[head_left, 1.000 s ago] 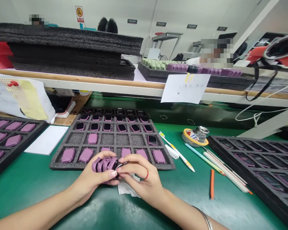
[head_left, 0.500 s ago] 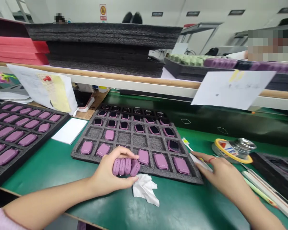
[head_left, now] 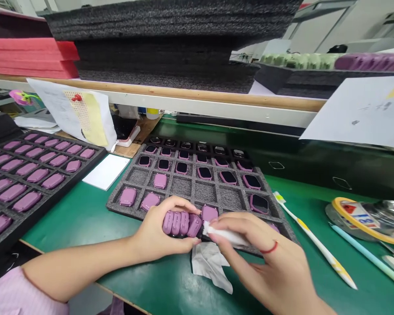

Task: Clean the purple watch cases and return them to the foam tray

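My left hand grips a row of several purple watch cases, the rightmost one tilted. Pinched in my right hand is a white wad of cloth or tissue, its tip beside the tilted case. A crumpled white tissue lies on the green table below both hands. Behind them a grey foam tray holds purple cases in its front rows and dark-screened watches farther back, with some compartments bare. My right hand hides part of its front row.
At the left stands another foam tray of purple cases, near a white pad. A toothbrush, a glass bottle and a light-blue stick lie at the right. A shelf with black foam stacks crosses behind.
My right hand has come left from beside the tray's right edge, bringing the white wad to the held cases. The toothbrush is now in full view. The camera view has shifted.
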`<state>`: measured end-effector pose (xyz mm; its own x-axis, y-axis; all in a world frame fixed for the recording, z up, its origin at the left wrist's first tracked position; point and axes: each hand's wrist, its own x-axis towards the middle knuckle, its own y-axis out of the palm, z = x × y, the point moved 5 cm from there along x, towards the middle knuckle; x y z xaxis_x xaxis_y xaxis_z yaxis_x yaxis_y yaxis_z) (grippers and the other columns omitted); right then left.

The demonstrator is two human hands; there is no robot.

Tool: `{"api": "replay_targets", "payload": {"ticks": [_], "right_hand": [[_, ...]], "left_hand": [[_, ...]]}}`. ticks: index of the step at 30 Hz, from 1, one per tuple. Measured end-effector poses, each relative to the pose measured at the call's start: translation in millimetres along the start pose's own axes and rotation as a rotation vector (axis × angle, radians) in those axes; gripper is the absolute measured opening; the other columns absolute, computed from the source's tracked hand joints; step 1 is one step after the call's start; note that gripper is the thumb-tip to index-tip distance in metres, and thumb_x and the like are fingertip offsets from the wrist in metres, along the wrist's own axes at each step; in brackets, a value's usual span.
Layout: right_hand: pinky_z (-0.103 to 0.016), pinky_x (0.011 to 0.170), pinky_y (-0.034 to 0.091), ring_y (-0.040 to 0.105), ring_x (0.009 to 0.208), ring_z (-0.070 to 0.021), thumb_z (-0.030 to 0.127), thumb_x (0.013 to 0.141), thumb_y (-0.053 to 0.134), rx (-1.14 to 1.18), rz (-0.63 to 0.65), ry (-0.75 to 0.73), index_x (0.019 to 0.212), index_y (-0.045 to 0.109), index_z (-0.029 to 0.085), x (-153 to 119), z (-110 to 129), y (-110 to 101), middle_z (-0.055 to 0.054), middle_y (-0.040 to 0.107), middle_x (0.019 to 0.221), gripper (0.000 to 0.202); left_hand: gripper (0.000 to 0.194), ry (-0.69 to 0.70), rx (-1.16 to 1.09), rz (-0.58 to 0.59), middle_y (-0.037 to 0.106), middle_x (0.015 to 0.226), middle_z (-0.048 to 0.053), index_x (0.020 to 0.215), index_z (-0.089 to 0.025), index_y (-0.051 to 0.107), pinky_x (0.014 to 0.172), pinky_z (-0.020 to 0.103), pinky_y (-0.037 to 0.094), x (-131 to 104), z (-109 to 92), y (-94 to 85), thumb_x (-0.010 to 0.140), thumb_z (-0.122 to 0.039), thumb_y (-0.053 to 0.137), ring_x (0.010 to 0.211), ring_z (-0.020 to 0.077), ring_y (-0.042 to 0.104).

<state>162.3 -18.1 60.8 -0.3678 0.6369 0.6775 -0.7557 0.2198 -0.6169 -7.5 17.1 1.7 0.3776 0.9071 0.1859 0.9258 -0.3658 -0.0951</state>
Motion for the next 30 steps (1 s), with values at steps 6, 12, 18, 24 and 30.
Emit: {"api": "replay_targets", "payload": {"ticks": [6,12,18,24,30], "right_hand": [[-0.026,0.073,0.058,0.067,0.083,-0.0149,0.006,0.088,0.063,0.069,-0.039,0.008,0.102,0.061,0.019,0.2,-8.5,20.8,-0.005,0.067,0.088,0.019],[-0.025,0.077,0.057,0.066,0.086,-0.0141,0.004,0.089,0.061,0.033,-0.013,-0.033,0.108,0.058,0.016,-6.3,-10.0,25.3,-0.006,0.066,0.091,0.023],[-0.026,0.075,0.057,0.065,0.084,-0.0147,0.003,0.089,0.061,0.063,-0.018,-0.027,0.109,0.058,0.017,-5.1,-12.2,28.2,-0.006,0.066,0.090,0.025],[-0.026,0.075,0.058,0.066,0.083,-0.0152,0.004,0.089,0.061,0.043,-0.041,-0.029,0.108,0.058,0.018,-8.6,-9.3,26.6,-0.006,0.067,0.089,0.023],[-0.027,0.072,0.058,0.067,0.079,-0.0159,0.005,0.089,0.060,0.012,-0.035,-0.026,0.108,0.058,0.019,-8.0,-6.8,27.7,-0.005,0.067,0.088,0.023]], "left_hand": [[0.036,-0.070,0.056,-0.043,0.075,0.105,0.006,0.100,-0.021,0.069,0.095,0.038,0.052,0.1,-1.8,0.5,0.067,-0.015,0.083,0.102,0.0248,0.070],[0.035,-0.125,-0.022,-0.062,0.075,0.105,0.007,0.096,-0.019,0.068,0.097,0.041,0.051,0.9,0.2,2.6,0.065,-0.015,0.083,0.104,0.0267,0.070],[0.034,-0.141,-0.011,-0.068,0.074,0.103,0.005,0.096,-0.020,0.067,0.095,0.039,0.051,2.4,3.0,1.1,0.066,-0.014,0.083,0.102,0.0252,0.069],[0.034,-0.145,0.008,-0.074,0.074,0.103,0.005,0.094,-0.020,0.066,0.096,0.039,0.050,1.5,2.0,0.5,0.066,-0.017,0.085,0.103,0.0253,0.069],[0.033,-0.111,0.005,-0.058,0.074,0.106,0.005,0.095,-0.020,0.066,0.098,0.039,0.049,2.3,0.6,1.7,0.067,-0.015,0.083,0.105,0.0242,0.068]]}}
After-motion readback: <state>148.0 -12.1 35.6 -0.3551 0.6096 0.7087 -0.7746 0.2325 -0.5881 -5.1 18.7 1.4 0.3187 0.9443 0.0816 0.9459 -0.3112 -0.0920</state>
